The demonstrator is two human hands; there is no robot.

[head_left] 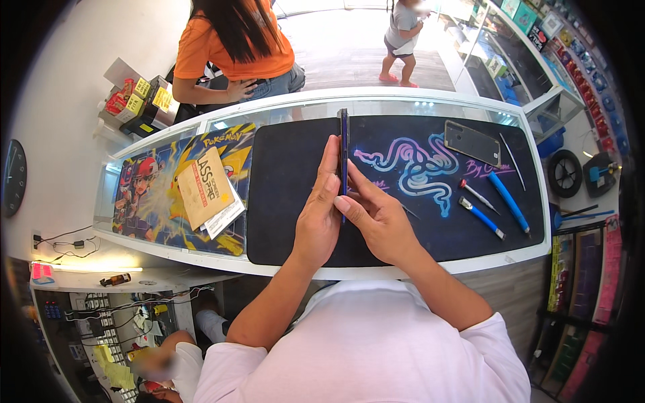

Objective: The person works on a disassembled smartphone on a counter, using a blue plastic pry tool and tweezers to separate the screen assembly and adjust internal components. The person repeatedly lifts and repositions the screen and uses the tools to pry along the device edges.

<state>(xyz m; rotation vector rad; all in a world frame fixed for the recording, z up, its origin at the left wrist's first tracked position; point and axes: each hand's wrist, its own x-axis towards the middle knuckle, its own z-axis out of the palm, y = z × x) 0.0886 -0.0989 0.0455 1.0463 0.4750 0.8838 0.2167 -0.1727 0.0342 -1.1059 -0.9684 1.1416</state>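
Observation:
Edge-on between my palms stands a dark, thin smartphone [345,151], upright above the black printed mat [289,161]. My left hand [321,218] presses flat along its left face, fingers pointing away from me. From the right, my right hand [381,221] grips the lower part, thumb near the edge closest to me and fingers against the right face. The phone's screen and back are hidden at this angle. On the mat to the right lie a clear phone case [473,143], a red-tipped screwdriver [478,195], a short blue tool [482,217] and a longer blue one [508,202].
A thin metal pick [512,161] lies at the mat's right end. On the left, a screen-protector envelope [205,188] rests on a colourful cartoon mat [148,181]. The white-framed glass counter [309,99] holds both mats. Beyond it stand a person in orange [232,40] and a child [403,37].

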